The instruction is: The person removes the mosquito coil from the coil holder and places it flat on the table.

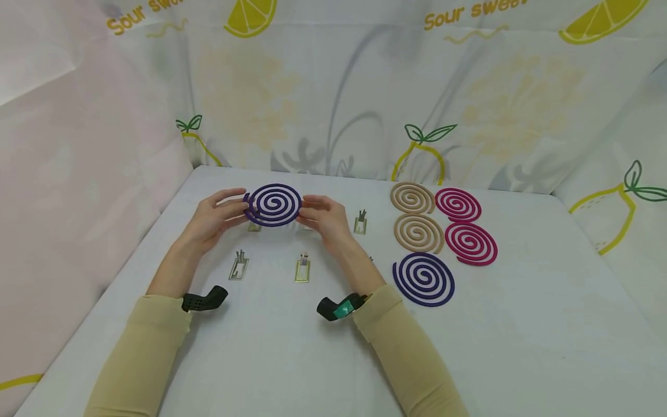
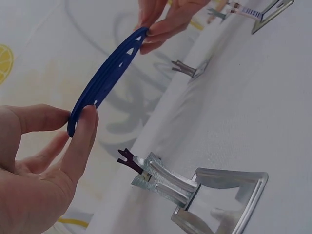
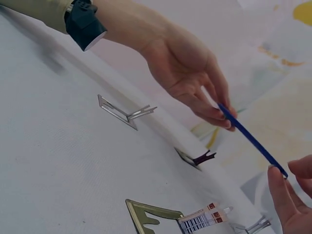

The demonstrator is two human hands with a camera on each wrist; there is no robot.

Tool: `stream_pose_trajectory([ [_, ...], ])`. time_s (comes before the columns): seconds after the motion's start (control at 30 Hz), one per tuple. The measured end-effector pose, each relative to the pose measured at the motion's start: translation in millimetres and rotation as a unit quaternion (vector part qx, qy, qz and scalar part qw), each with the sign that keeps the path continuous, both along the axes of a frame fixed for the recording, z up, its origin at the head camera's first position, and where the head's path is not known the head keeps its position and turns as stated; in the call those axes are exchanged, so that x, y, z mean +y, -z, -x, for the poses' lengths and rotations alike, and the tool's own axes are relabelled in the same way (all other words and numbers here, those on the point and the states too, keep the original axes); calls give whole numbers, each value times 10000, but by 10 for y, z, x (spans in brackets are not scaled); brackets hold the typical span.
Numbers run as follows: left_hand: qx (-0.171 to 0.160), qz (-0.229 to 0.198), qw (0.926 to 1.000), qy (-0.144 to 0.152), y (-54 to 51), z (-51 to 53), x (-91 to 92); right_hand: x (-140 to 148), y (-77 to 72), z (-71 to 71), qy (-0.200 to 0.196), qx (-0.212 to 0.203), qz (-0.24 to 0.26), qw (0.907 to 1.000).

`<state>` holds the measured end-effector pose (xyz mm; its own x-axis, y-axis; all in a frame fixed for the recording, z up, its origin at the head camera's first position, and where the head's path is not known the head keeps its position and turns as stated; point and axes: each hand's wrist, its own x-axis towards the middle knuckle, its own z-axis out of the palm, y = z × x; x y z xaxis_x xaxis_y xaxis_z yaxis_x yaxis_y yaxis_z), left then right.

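Observation:
A purple mosquito coil (image 1: pixel 275 204) is held up off the table between both hands. My left hand (image 1: pixel 215 217) pinches its left rim; in the left wrist view that thumb and fingers grip the edge of the coil (image 2: pixel 105 78). On the opposite rim, my right hand (image 1: pixel 327 219) pinches it between thumb and fingers, as the right wrist view of the coil (image 3: pixel 253 140) also shows. Below the hands stand several small metal coil stands with upright prongs, among them a front-left stand (image 1: pixel 239 260), a front-middle stand (image 1: pixel 303 260) and a back-right stand (image 1: pixel 362 218). Another is partly hidden by my right forearm.
To the right lie two tan coils (image 1: pixel 418 233), two pink coils (image 1: pixel 471 243) and another purple coil (image 1: pixel 424 278), flat on the white table (image 1: pixel 542 324). A printed curtain (image 1: pixel 312 87) closes off the back and sides.

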<state>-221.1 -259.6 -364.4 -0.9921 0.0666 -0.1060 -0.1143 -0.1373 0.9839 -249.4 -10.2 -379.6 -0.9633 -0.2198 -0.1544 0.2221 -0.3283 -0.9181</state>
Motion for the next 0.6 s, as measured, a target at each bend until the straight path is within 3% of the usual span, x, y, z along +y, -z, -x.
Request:
stream_pose_trajectory([
  [0.27, 15, 240, 9995, 198, -47, -17, 95, 85, -78, 14, 340, -53, -256, 9991],
  [0.6, 24, 372, 9990, 235, -51, -28, 175, 170, -87, 51, 343, -73, -381, 9987],
])
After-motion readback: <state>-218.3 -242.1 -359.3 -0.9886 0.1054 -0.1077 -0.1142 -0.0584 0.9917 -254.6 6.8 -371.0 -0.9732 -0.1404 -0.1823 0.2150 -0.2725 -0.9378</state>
